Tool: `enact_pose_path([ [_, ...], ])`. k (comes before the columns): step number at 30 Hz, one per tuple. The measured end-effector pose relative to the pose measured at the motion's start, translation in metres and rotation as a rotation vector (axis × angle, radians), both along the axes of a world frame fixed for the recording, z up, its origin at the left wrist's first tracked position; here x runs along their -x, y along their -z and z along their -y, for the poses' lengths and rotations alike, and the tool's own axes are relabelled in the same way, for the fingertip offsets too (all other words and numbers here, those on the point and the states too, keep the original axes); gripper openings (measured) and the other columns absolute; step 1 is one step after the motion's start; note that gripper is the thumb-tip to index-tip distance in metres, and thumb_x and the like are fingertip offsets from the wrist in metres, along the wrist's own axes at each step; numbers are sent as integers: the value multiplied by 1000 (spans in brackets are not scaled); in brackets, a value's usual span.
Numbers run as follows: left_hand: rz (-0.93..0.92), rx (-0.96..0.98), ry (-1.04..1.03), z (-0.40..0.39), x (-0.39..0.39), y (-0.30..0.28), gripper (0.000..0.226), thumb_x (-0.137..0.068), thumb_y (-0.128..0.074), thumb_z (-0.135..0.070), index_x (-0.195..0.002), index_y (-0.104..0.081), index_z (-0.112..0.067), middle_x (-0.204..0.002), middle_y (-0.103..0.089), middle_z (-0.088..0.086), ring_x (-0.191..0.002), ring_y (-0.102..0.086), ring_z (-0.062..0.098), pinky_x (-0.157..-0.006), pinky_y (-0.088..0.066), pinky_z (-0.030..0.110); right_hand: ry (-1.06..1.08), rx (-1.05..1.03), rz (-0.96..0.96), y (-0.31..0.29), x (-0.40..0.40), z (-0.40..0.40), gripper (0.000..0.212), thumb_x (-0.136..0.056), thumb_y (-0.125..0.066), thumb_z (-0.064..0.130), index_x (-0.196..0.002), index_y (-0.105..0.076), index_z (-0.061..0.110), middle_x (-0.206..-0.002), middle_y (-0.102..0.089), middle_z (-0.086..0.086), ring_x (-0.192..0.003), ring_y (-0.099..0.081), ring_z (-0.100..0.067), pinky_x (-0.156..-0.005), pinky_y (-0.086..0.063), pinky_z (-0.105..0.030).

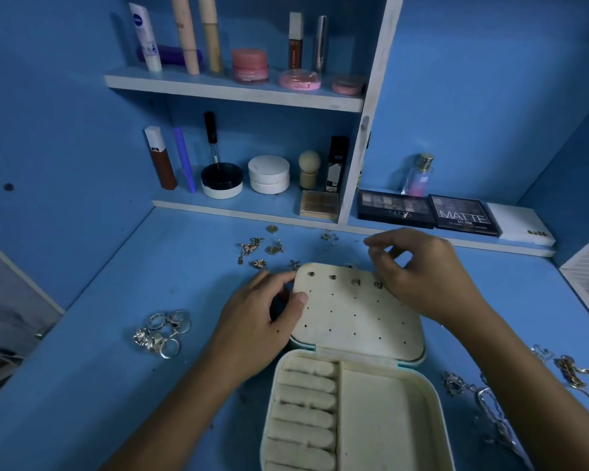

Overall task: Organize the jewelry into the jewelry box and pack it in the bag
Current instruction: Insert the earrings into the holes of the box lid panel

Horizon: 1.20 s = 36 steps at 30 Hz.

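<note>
Here, the open jewelry box (354, 385) is lying flat, four earrings (355, 282) sitting along its lid's far edge, the left hand (262, 321) pinching that lid's corner, the right hand (419, 277) curling there, its grip unclear.

Both forearms are bare to the frame edge, no sleeves showing. The left hand (262, 321) and right hand (422, 277) wear no rings, seemingly; nails short.

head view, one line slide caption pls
Two hands fix stud earrings into open cream jewelry box lid.
</note>
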<state>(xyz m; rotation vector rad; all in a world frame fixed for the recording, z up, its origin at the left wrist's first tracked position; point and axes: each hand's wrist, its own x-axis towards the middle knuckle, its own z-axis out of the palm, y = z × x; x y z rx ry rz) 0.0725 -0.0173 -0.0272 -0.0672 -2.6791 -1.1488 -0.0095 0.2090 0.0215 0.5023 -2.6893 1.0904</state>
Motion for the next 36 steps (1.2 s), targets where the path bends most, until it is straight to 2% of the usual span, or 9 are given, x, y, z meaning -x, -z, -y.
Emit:
enact_pose_path([
  [1, 0, -5, 0, 0, 0, 0, 25, -97, -52, -41, -120, -60, -36, -99, -56, -18, -98, -52, -1, -79, -41, 15, -30, -11, -3, -1, 6, 6, 14, -93, -65, 21, -100, -76, 24, -82, -60, 27, -71, -60, 6, -62, -41, -7],
  [4, -12, 1, 1, 0, 1, 2, 29, -95, -49, -46, -120, -60, -36, -98, -57, -19, -98, -53, 1, -79, -43, 18, -148, -52, 13, -4, 23, 25, 13, -93, -65, 21, -97, -76, 26, -86, -67, 22, -79, -60, 4, -62, -42, -10],
  [8, -27, 17, -3, 0, 2, 1, 37, -91, -48, -48, -122, -61, -32, -98, -58, -17, -97, -53, 1, -80, -40, 11, -313, -160, 51, -4, 48, 52, 11, -92, -69, 21, -95, -79, 23, -88, -69, 20, -75, -60, 6, -67, -40, -2],
  [11, -25, 15, -5, 0, 1, 1, 37, -91, -48, -48, -122, -61, -33, -97, -57, -20, -99, -52, -2, -81, -39, 9, -387, -275, 85, -2, 64, 71, 11, -91, -70, 22, -97, -78, 27, -88, -69, 19, -76, -59, 7, -68, -39, -4],
  [15, -23, 14, -5, 0, 2, 1, 34, -90, -48, -49, -120, -59, -37, -97, -55, -23, -99, -50, -6, -78, -36, 8, -468, -368, 97, 4, 80, 87, 16, -91, -68, 18, -101, -78, 25, -83, -60, 20, -75, -51, 22, -67, -34, 4],
  [22, -11, 24, 0, 0, 2, 0, 34, -90, -49, -49, -121, -58, -37, -98, -55, -22, -101, -49, -6, -79, -35, 4, -513, -387, 96, 9, 90, 99, 21, -90, -70, 25, -109, -76, 31, -84, -61, 21, -76, -53, 10, -68, -32, 4],
  [26, -10, 23, 2, -1, 1, -1, 34, -90, -50, -48, -121, -58, -37, -98, -55, -23, -101, -48, -7, -80, -35, 4, -509, -396, 130, 10, 89, 105, 24, -86, -75, 34, -110, -76, 28, -83, -56, 24, -79, -54, 7, -71, -35, -1],
  [31, -12, 22, 4, -1, 1, -2, 33, -91, -51, -46, -120, -59, -35, -98, -56, -21, -101, -48, -8, -80, -35, 4, -470, -352, 119, 13, 88, 109, 19, -85, -76, 38, -101, -78, 28, -87, -62, 19, -85, -59, -2, -83, -49, -21],
  [36, -3, 15, 5, -1, 0, -4, 28, -95, -55, -42, -122, -59, -35, -98, -55, -25, -102, -48, -9, -78, -34, 2, -472, -341, 91, 15, 89, 112, 10, -89, -72, 28, -95, -78, 23, -87, -65, 16, -80, -57, 0, -76, -45, -17],
])
